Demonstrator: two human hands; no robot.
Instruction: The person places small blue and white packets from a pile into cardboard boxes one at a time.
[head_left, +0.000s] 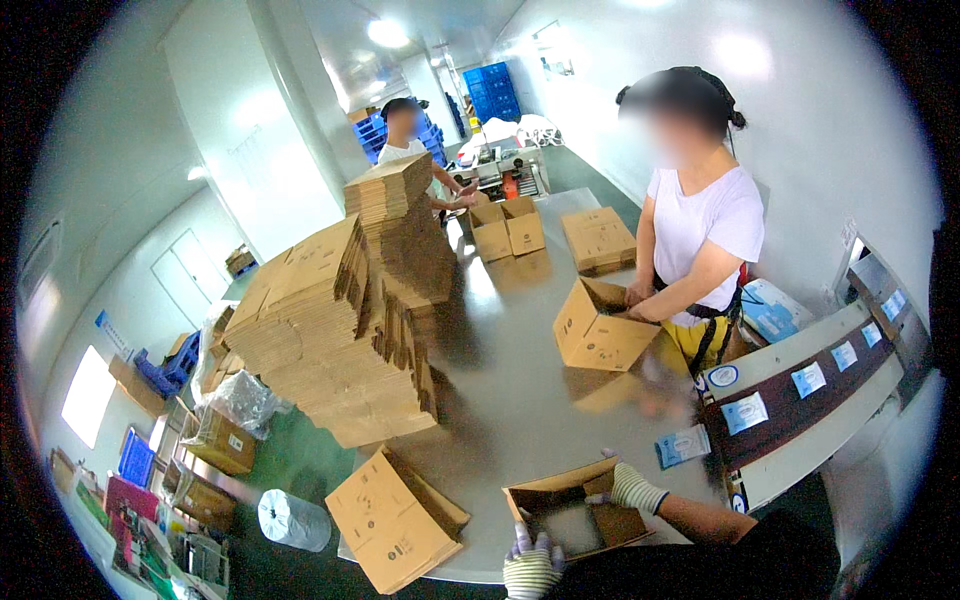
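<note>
An open cardboard box [575,545] stands on the steel table in front of me, its inside facing up. My left hand [532,568], in a striped glove, grips its near left corner with fingers bent over the wall. My right hand [634,490], gloved the same way, is closed on the box's right side, with fingertips over the edge. Just beyond the right hand lies a blue and white packet [683,447]. To the left of the box, another carton [395,525] with a raised flap rests at the table's near edge.
Tall stacks of flattened cartons [310,340] fill the table's left side. On the right, a dark conveyor belt [770,440] carries several packets. Across the table a co-worker [705,230] handles an open box [605,335]; another person [402,135] works farther back. A plastic roll [293,520] stands on the floor.
</note>
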